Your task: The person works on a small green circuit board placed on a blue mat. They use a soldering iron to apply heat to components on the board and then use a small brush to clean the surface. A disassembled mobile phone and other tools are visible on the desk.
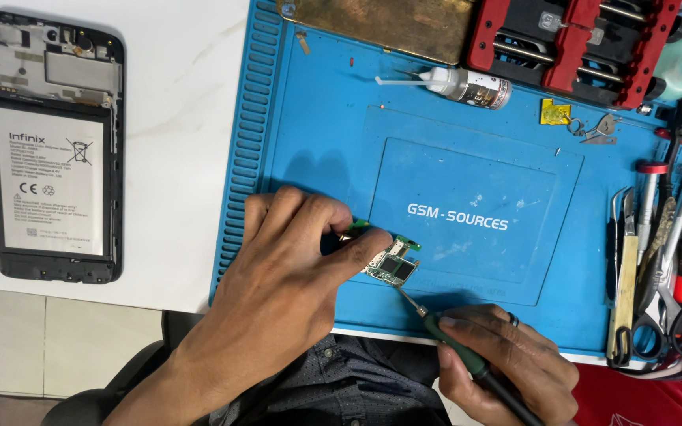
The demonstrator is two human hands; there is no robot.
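Two hands over blue mat [317, 118] on white table [183, 95], left hand [294, 276] fingers pinching circuit board [392, 264], right hand [507, 355] gripping soldering iron [467, 359]

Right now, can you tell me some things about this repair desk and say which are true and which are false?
1. The left hand pinches a small green circuit board. True.
2. The right hand holds a pair of scissors. False: it grips a green-handled tool with a thin metal tip that points at the board.
3. The opened black phone with its white battery showing lies on the blue rubber mat. False: it lies on the white tabletop, left of the mat.
4. A small white glue bottle lies on its side on the mat. True.
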